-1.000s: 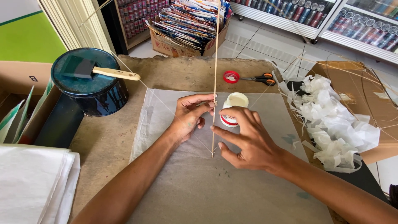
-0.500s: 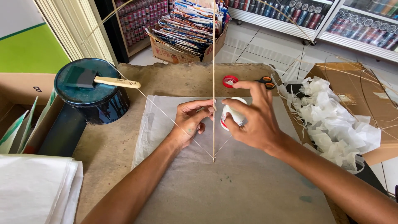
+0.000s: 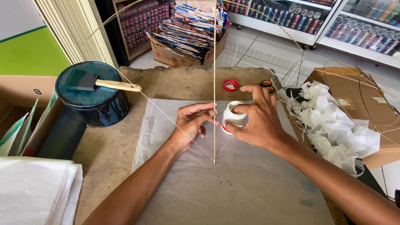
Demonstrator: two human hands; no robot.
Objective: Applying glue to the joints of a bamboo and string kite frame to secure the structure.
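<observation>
The right hand [image 3: 256, 121] gripped a small white bottle [image 3: 231, 118], fingers wrapped over its top, tilted toward the left hand [image 3: 191, 125]. Left fingers lay together, tips touching the upright stick [image 3: 214, 83] — a kite frame strung with thread over the grey paper [image 3: 233, 187]. The bottle sat at 3 o'clock of the stick; its red cap [image 3: 230, 85] lay at 12. The step looked like gluing the frame — next would call for a careful dab where stick meets paper.

Open grey sheet [image 3: 233, 187] near side; upright stick [image 3: 214, 83], taut strings [image 3: 166, 116] between hands.
</observation>
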